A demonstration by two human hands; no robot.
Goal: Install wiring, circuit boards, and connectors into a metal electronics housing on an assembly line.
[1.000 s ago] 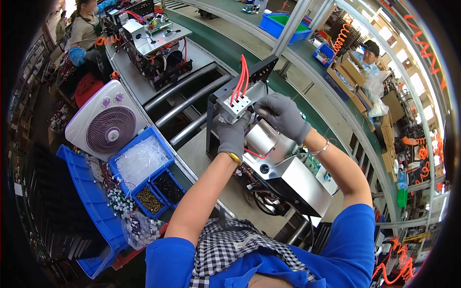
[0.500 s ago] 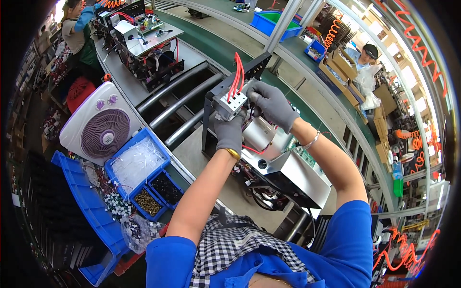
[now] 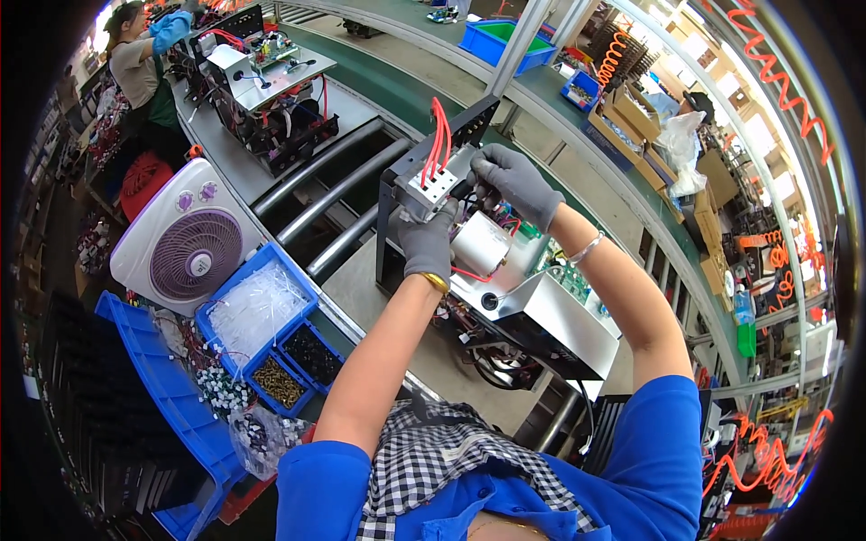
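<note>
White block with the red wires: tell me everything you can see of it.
The white block is boxy and plastic-looking, with dark openings in its face. Red wires rise from it in a bunch. It sits tilted beside the black panel. The gloved left hand touches its lower end; the right hand is close by, contact unclear.

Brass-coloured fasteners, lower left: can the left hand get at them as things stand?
Probably yes: the brass-coloured fasteners lie uncovered, left of the left forearm. But the left hand is up at the white terminal block, so it would likely have to leave that first.
</note>
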